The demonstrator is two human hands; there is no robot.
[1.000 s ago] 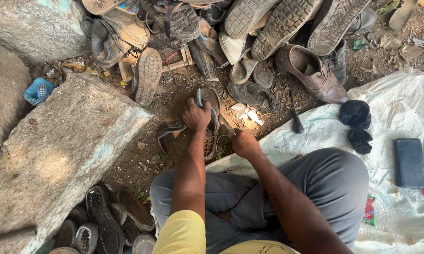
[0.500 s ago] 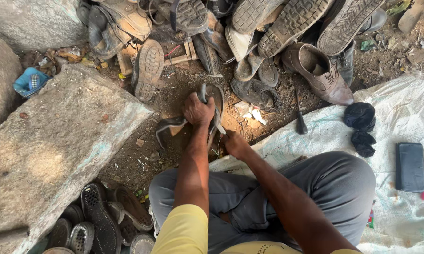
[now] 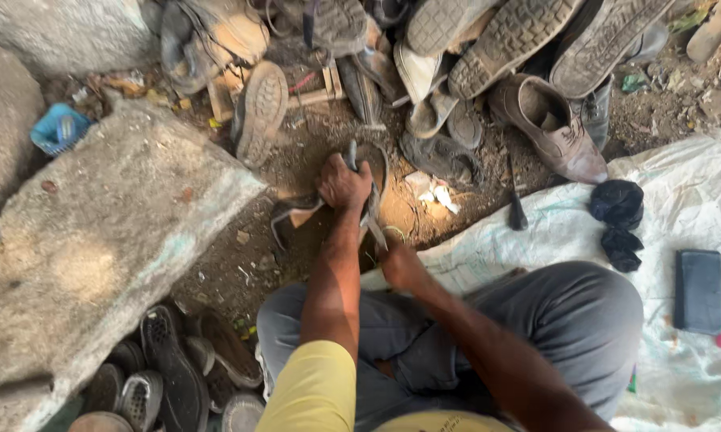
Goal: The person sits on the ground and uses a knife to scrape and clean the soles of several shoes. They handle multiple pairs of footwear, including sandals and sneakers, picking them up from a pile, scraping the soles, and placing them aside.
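My left hand (image 3: 343, 182) is clamped over a worn dark sandal (image 3: 368, 172) propped on the dirt ground (image 3: 312, 144) in front of my knees. Its long axis runs away from me, toe end pointing up toward the heap of old shoes (image 3: 488, 48), its sole thin and flat with a curled edge. My right hand (image 3: 400, 264) is closed low at the near end of the sandal, though what it pinches I cannot tell. A rough grey stone slab (image 3: 96, 240) lies to my left. To my right, a crinkled white woven sack (image 3: 680, 184) carries a flat dark case (image 3: 698, 290), and a scuffed brown leather shoe (image 3: 548, 128) lies just beyond its edge.
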